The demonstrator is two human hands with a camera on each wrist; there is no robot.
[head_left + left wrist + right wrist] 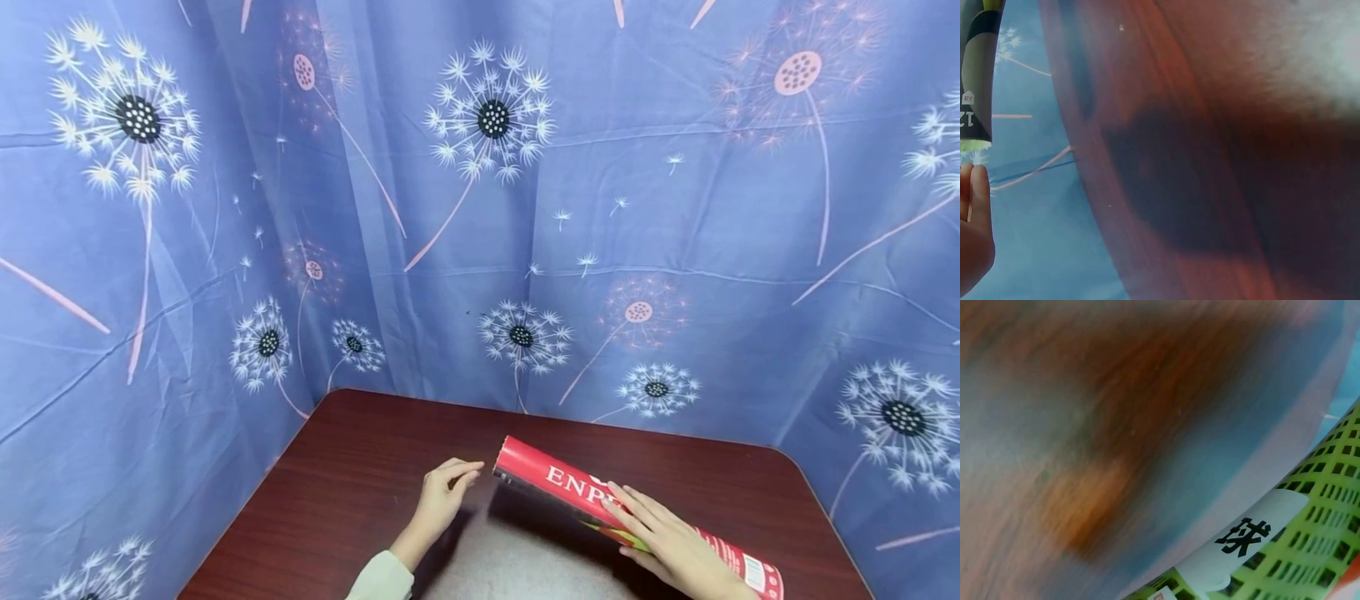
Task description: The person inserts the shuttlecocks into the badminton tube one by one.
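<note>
A long red shuttlecock tube with white lettering lies slantwise across the head view, its far left end over a dark shadow on the table. My right hand grips it around the middle from above, fingers spread over the red side. In the right wrist view the tube shows a green grid pattern and a white label. My left hand is just left of the tube's end, fingers extended and thumb close to them, with nothing visible between. The left wrist view shows these fingers beneath the tube's end.
The dark reddish-brown table has rounded back corners and a glossy bright patch in front. A blue curtain with a dandelion print hangs behind it and along both sides.
</note>
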